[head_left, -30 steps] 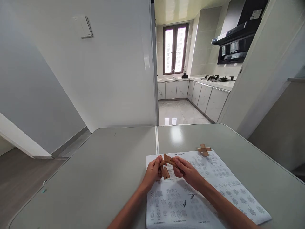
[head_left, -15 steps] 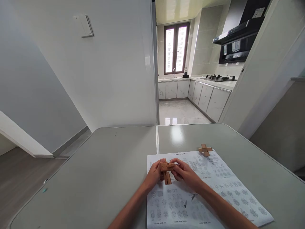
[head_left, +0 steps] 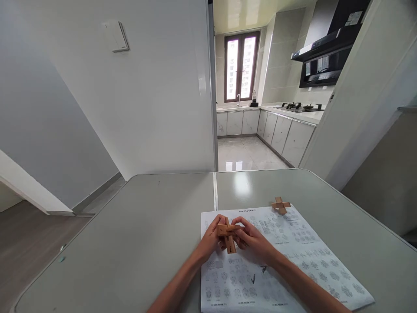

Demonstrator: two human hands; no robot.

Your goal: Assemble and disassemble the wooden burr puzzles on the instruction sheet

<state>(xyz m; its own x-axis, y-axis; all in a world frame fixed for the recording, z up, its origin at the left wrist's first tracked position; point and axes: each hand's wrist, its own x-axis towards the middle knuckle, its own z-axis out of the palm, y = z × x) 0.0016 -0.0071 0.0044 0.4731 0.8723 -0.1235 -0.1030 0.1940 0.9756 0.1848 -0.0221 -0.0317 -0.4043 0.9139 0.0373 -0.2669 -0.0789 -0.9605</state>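
Between my two hands is a wooden interlocking puzzle (head_left: pixel 231 244), its small brown bars crossing one another, held just above a printed sheet. My left hand (head_left: pixel 211 238) grips its left side, fingers closed round the bars. On the right side, my right hand (head_left: pixel 252 239) pinches a bar that points toward it. One bar of the puzzle sticks out downward with a dark mark near its end. The instruction sheet (head_left: pixel 241 295) under my hands carries rows of small grey diagrams. Fingers cover part of where the bars join.
A second wooden cross-shaped puzzle (head_left: pixel 280 205) rests at the sheet's upper right corner. The grey table (head_left: pixel 137 243) has a pale seam down its middle. Past its far edge stand a white wall (head_left: pixel 156 95) and a doorway into a kitchen.
The bar at my right fingers has tilted, and the wooden puzzle has turned slightly in my hands. Both hands stay in nearly the same place.
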